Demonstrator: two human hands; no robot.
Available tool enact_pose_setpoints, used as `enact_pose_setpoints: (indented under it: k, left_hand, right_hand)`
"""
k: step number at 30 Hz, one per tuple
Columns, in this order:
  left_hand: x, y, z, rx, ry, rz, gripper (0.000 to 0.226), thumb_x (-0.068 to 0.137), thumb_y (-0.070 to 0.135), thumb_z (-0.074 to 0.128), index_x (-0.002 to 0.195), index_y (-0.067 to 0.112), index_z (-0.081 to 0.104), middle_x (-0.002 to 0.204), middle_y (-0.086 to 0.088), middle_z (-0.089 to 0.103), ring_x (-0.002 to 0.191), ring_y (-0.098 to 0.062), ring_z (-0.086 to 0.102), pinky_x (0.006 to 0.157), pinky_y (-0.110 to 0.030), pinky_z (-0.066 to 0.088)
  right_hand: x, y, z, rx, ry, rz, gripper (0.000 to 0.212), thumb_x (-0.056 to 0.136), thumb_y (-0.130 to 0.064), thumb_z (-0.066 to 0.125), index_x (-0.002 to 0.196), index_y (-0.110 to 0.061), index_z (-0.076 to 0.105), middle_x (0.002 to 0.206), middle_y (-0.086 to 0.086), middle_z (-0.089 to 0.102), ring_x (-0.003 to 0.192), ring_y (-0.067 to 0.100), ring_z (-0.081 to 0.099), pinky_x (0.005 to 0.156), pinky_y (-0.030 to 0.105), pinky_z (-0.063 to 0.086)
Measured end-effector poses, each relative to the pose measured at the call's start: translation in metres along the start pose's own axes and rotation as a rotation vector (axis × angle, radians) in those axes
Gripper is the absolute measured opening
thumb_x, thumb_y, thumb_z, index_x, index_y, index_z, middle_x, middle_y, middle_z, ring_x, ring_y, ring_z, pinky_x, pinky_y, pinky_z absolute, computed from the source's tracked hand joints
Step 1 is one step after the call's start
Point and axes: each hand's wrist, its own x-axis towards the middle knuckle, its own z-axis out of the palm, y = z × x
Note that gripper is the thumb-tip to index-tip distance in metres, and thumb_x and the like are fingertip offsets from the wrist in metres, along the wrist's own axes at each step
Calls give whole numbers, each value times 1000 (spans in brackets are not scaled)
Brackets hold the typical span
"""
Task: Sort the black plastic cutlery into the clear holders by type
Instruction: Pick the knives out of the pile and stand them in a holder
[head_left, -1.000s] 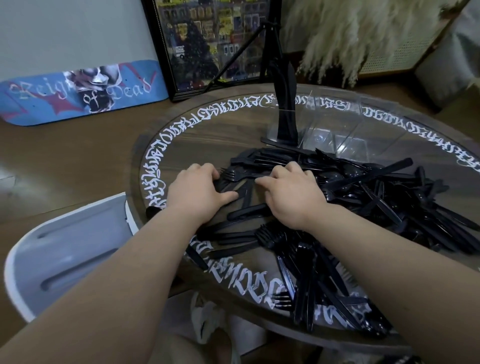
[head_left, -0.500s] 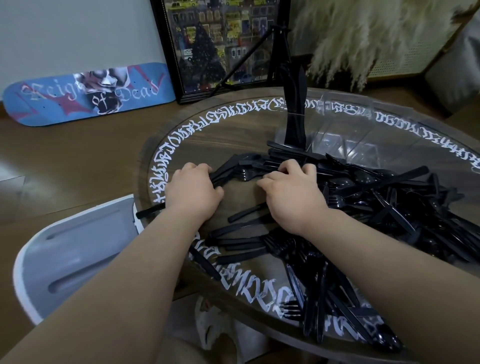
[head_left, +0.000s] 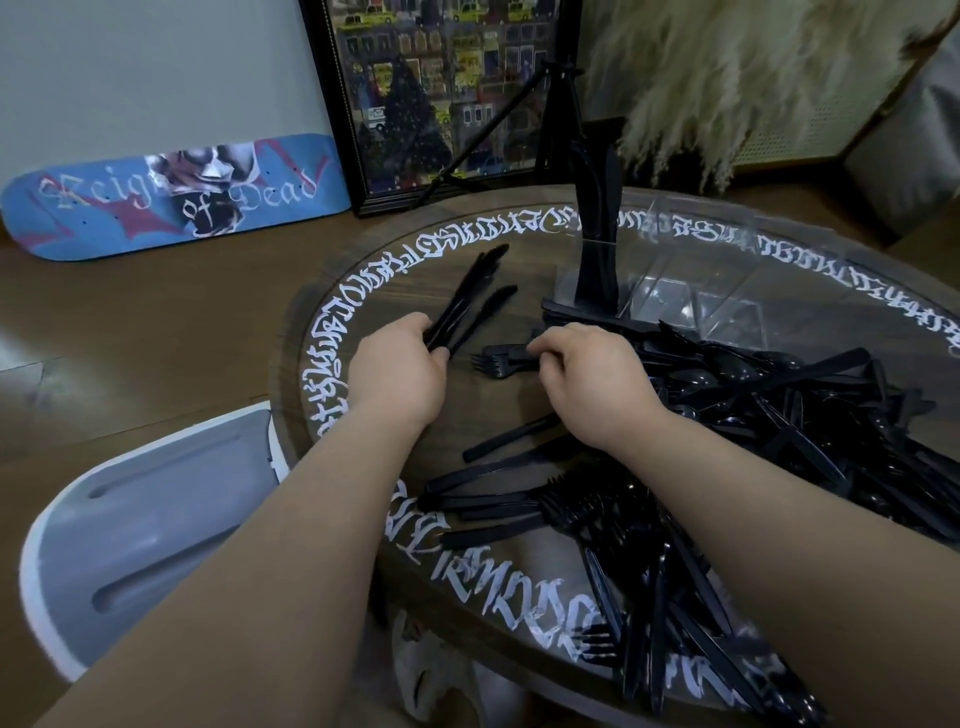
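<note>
Left hand (head_left: 397, 375) grips knives (head_left: 470, 299), blades pointing away over table (head_left: 363, 270). Right hand (head_left: 592, 382) fingers curled on forks (head_left: 501, 358) at edge of cutlery pile (head_left: 779, 415). Clear holders (head_left: 691, 291) beyond pile, one stacked upright with black cutlery.

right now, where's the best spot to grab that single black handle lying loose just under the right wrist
Grip the loose handle at its free lower-left end, coming from the left, where the table wood is bare. Its upper-right end runs under the right hand, toward the pile. It lies flat, so pinch its long edges from above.
</note>
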Motion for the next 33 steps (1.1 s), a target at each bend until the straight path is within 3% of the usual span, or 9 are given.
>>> enact_pose_setpoints:
  k: [3, 6, 10, 14, 18, 21, 24, 30, 33]
  left_hand:
    - [0, 10, -7, -107, 0, 22, 15, 92, 27, 58, 104, 23, 66, 88, 1, 64, 91, -26, 59, 73, -32, 44]
    - [-5, 25, -11, -187, 10, 115, 20, 91, 27, 60, 109, 25, 68, 97, 1, 69, 94, -23, 61, 83, -34, 48]
    - [-14, 45, -8, -291, 41, 211, 21, 91, 24, 63, 110, 23, 70, 89, 10, 64, 88, -12, 57, 74, -20, 36]
    - [-15, 46, -21, -428, 157, 164, 23, 89, 22, 65, 111, 19, 71, 82, 10, 61, 80, -9, 55, 70, -19, 36]
    - [-20, 23, -45, -239, 134, 124, 21, 89, 23, 65, 108, 20, 72, 85, 5, 62, 80, -15, 56, 69, -23, 37]
    - [-26, -3, -64, -103, 84, 38, 15, 88, 26, 65, 99, 21, 73, 73, 1, 60, 69, -21, 55, 64, -27, 38]
    - [-34, -25, -77, -124, 51, -34, 10, 87, 24, 66, 93, 22, 73, 69, -1, 65, 62, -20, 57, 65, -31, 47]
    - [-51, -53, -69, -178, -34, -109, 17, 84, 25, 70, 98, 17, 74, 84, -5, 71, 82, -26, 66, 78, -36, 53]
    - [-54, -57, -62, -182, -84, -117, 6, 84, 26, 69, 84, 20, 71, 80, -4, 71, 79, -25, 65, 74, -33, 51]
  right_hand:
    - [-2, 0, -10, 60, 32, 36, 31, 97, -15, 44, 121, -14, 64, 119, 4, 65, 114, 22, 55, 98, 31, 40]
    - [-7, 4, -24, 104, 71, 84, 30, 97, -15, 46, 120, -14, 64, 115, 3, 67, 109, 20, 59, 94, 26, 42]
    - [-25, 15, -36, 98, 83, 107, 29, 96, -17, 48, 121, -15, 64, 113, 2, 67, 106, 19, 60, 93, 26, 43]
    - [-40, 16, -27, 87, 44, 39, 30, 94, -16, 52, 121, -15, 64, 114, 3, 65, 105, 21, 59, 96, 33, 45]
    - [-36, 2, -16, 67, -9, -53, 31, 93, -18, 52, 123, -16, 62, 112, 3, 63, 105, 22, 57, 93, 32, 44]
    - [-29, -20, -5, 31, -59, -150, 32, 94, -22, 52, 124, -18, 60, 112, 4, 61, 107, 23, 54, 90, 31, 44]
    - [-26, -44, 10, -4, -125, -255, 34, 94, -28, 54, 127, -22, 58, 117, 2, 58, 111, 24, 49, 93, 35, 44]
    - [-30, -76, 40, -125, -300, -499, 37, 88, -36, 59, 125, -36, 59, 137, -4, 44, 115, 23, 35, 101, 39, 37]
    - [-29, -73, 46, -195, -310, -494, 32, 92, -34, 54, 123, -39, 61, 139, -5, 43, 117, 23, 32, 98, 38, 38]
